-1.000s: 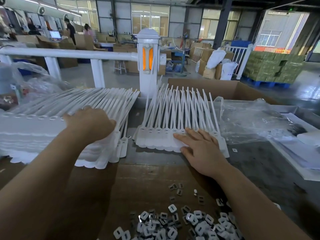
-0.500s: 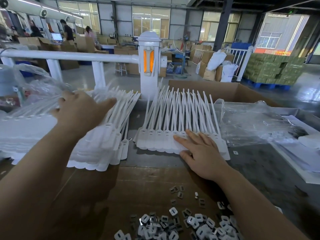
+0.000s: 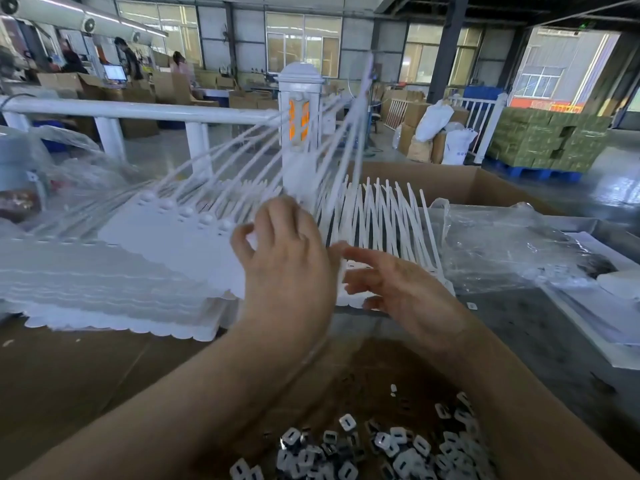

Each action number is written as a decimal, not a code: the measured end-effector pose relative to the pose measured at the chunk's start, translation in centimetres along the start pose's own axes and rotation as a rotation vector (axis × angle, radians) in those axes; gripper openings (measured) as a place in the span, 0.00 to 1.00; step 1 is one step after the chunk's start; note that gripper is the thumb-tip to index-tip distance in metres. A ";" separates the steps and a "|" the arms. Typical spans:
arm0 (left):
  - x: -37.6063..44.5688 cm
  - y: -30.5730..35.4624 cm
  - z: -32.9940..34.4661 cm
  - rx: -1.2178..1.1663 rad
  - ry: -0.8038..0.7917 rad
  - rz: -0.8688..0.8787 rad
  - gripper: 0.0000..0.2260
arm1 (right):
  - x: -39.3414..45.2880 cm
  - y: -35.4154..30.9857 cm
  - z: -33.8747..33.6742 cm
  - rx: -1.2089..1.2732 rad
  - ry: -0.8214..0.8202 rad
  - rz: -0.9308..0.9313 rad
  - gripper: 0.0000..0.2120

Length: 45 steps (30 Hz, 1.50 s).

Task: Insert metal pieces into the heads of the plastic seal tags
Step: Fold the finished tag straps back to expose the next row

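While the left hand (image 3: 284,268) grips a joined sheet of white plastic seal tags (image 3: 180,244), the open, empty right hand (image 3: 398,289) should steady the flat row of white tags (image 3: 381,223).

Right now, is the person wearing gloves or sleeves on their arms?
No. Both the left hand and the right hand are bare, with no gloves, rings or watch showing. Both forearms are uncovered too; no sleeve reaches into view. Each hand's grip is simply bare fingers.
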<state>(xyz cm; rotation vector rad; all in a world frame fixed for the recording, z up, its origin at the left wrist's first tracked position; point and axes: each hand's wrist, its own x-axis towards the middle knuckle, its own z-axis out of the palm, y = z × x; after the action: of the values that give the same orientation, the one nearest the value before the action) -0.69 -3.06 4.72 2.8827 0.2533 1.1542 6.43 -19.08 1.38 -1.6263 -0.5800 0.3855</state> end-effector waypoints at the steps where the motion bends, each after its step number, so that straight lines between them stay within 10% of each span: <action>1: -0.6 0.7 0.2 -0.046 -0.016 0.026 0.21 | -0.1 -0.1 0.2 0.065 -0.028 -0.019 0.16; 10: -1.2 0.9 0.7 -0.708 -0.543 0.151 0.23 | -0.7 -0.5 -1.2 0.185 0.412 0.095 0.11; 27: 1.4 -5.8 4.4 -0.245 -1.084 0.285 0.32 | -0.5 1.4 -2.8 -0.962 0.778 0.382 0.11; 33: 1.6 -6.4 4.5 -0.535 -0.925 0.316 0.18 | -0.5 1.9 -3.3 -0.934 0.833 0.283 0.12; 40: 1.2 -5.9 4.7 -0.418 -0.370 0.549 0.18 | -0.5 2.1 -2.8 -0.877 1.111 -0.036 0.17; 45: 1.4 -6.1 5.0 -0.443 -0.452 0.497 0.18 | -0.3 2.7 -3.5 -0.930 1.120 0.010 0.14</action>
<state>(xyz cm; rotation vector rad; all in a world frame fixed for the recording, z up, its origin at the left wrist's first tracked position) 2.91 3.36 1.54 2.7439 -0.6697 0.4564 8.57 -22.33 -0.80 -2.3564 0.1768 -0.9112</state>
